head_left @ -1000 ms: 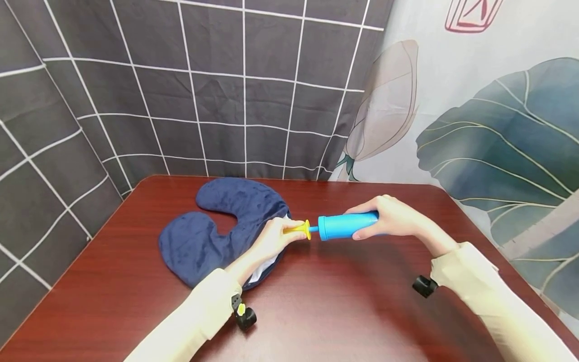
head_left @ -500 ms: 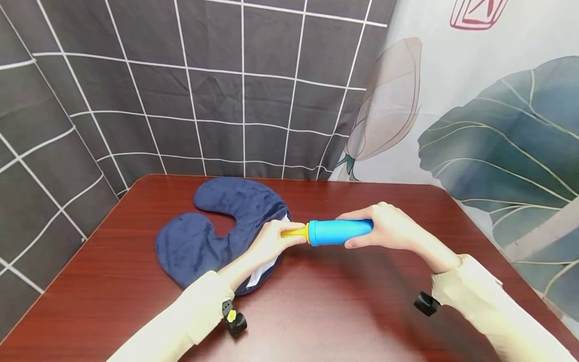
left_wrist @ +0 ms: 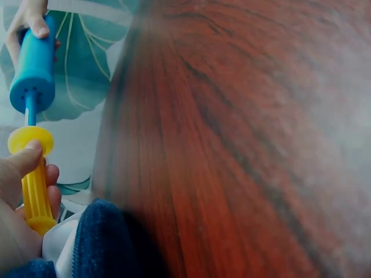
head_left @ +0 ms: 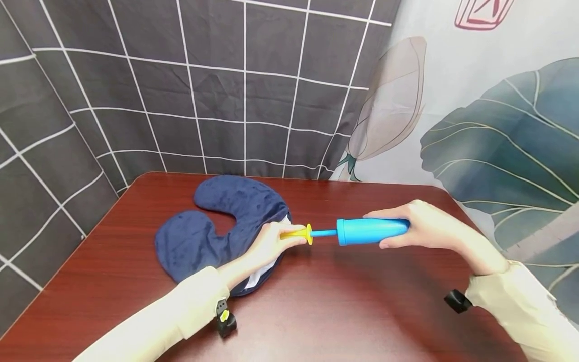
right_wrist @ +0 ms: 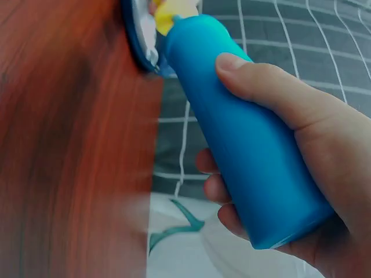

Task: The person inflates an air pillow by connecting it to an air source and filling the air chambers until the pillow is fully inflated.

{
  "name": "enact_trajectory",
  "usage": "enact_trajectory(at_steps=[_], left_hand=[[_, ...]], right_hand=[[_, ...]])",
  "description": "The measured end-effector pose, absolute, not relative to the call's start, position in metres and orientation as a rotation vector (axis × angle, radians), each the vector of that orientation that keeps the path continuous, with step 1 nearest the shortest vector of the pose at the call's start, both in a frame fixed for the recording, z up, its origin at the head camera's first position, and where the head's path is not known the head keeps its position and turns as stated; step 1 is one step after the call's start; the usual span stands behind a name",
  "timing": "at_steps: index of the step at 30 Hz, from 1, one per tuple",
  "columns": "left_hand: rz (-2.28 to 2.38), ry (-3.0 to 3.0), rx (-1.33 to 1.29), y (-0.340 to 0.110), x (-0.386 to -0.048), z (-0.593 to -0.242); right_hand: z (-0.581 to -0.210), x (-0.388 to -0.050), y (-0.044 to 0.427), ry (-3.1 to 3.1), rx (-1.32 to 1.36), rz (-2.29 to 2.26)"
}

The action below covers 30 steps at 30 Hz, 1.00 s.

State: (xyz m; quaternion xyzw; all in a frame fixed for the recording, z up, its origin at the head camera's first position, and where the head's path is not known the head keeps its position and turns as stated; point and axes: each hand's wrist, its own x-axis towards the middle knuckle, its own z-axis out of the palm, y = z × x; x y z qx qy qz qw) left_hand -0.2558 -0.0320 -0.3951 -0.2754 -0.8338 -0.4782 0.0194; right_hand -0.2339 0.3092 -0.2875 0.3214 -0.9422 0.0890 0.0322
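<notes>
- Nearest me, two cream sleeves (head_left: pixel 520 304), each with a small black wrist camera (head_left: pixel 458 301) strapped at the cuff.
- The person's left hand (head_left: pixel 262 246) has thumb and fingers curled round a ribbed yellow plastic handle (left_wrist: pixel 36 194), which ends in a round yellow flange (head_left: pixel 309 234).
- A thin blue rod (head_left: pixel 324 233) shows between that flange and a smooth bright-blue plastic pump barrel (head_left: pixel 368 232), held roughly level above the table.
- The right hand (head_left: pixel 429 224) grips the barrel's far end, thumb on one side, fingers wrapped round the other.
- Beside and partly beneath the left hand, a navy plush U-shaped pillow (head_left: pixel 246 231) lies flat, white lining (head_left: pixel 259 275) showing along its outer edge; I can't tell whether the hand touches it.
- Under it, a glossy reddish-brown wood-grain table (head_left: pixel 339 317).
- Behind, dark grey cloth with a white grid (head_left: pixel 267 100), then pale cloth printed with leaves (head_left: pixel 502 130) to the right.
</notes>
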Motion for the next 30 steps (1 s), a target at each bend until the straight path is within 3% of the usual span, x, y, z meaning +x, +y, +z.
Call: enact_trajectory(at_steps=[7, 18, 30], left_hand=[[-1.471, -2.616, -0.860, -0.034, -0.258, -0.400], [-1.472, -2.612, -0.865, -0.035, -0.259, -0.401], [-1.451, -2.627, -0.877, -0.033, -0.259, -0.396]], right_hand=[[-0.281, -0.230, 0.338, -2.862, 1.017, 0.308], [-0.270, -0.213, 0.368, -2.941, 0.828, 0.350], [-0.280, -0.220, 0.350, -2.927, 0.887, 0.407]])
